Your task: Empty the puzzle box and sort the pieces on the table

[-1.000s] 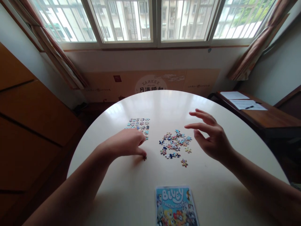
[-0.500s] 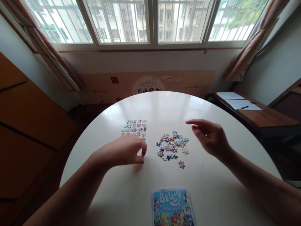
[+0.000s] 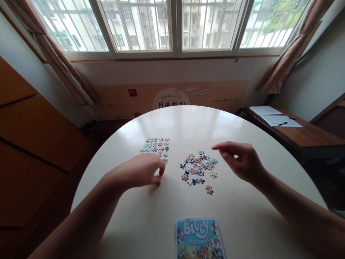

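Note:
My left hand (image 3: 142, 169) is over the near left part of the table, thumb and index finger pinched on a small puzzle piece (image 3: 159, 176), mostly hidden by the fingers. Behind that hand, separate puzzle pieces (image 3: 160, 144) lie in rows, the nearest partly covered by it. A loose heap of puzzle pieces (image 3: 199, 163) spreads between my hands, some overlapping. To the right of this heap hovers my right hand (image 3: 242, 160), open, index finger stretched out to the left and thumb below it. I see nothing in its fingers. Two single pieces lie at the heap's near right side.
A blue Bluey picture sheet or booklet (image 3: 199, 237) lies at the near edge of view on the round white table (image 3: 151, 223). Papers (image 3: 281, 120) and a pen rest on a wooden side table (image 3: 312, 133) at right. A barred window and curtains are beyond.
My left hand has drawn slightly left with the puzzle piece. The right hand has lowered a little, its thumb closer to the index finger. The view has shifted slightly.

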`<action>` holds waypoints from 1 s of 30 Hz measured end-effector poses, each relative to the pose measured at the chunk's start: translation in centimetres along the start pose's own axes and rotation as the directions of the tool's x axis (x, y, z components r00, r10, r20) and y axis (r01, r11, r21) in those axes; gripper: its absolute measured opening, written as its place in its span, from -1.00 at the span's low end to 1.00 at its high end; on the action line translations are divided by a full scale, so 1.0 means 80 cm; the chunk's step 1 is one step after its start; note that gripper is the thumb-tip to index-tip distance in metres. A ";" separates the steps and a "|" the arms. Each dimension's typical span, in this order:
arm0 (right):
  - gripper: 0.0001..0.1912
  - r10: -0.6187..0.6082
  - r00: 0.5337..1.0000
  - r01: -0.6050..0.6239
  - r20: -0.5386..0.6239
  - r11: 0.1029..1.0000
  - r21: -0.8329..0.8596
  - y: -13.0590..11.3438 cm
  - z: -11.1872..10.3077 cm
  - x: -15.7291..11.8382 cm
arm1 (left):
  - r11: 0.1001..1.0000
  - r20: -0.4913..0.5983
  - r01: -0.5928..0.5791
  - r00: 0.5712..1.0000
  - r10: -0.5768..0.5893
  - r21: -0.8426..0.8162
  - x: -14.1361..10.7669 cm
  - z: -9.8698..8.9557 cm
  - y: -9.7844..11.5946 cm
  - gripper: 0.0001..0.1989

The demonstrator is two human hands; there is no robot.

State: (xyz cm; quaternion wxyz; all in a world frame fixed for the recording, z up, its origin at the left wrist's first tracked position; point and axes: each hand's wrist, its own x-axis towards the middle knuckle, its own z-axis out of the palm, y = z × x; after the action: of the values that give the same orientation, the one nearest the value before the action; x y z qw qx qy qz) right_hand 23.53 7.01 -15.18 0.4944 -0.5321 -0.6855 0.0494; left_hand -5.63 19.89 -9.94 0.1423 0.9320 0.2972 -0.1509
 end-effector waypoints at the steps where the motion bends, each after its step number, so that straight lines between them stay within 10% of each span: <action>1: -0.78 -0.007 1.000 0.007 0.008 1.000 -0.005 -0.001 0.000 0.000 | 1.000 -0.001 0.019 1.000 -0.019 0.012 0.000 -0.001 -0.001 -0.89; 14: -0.81 -0.015 1.000 0.015 0.006 0.998 -0.055 0.000 -0.001 -0.005 | 0.961 -0.070 0.273 0.959 -0.276 -0.050 -0.025 -0.026 -0.047 -0.81; 30: -0.81 -0.030 0.999 0.031 0.013 0.999 -0.032 -0.003 -0.001 -0.003 | 0.985 -0.001 0.168 0.986 -0.168 -0.030 -0.002 -0.006 -0.034 -0.82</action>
State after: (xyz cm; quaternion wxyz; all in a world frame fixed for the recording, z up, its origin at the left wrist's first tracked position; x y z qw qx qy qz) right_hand 23.37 6.66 -15.18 0.4823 -0.5291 -0.6973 0.0341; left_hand -7.27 22.10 -9.91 0.1425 0.9017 0.3771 -0.1561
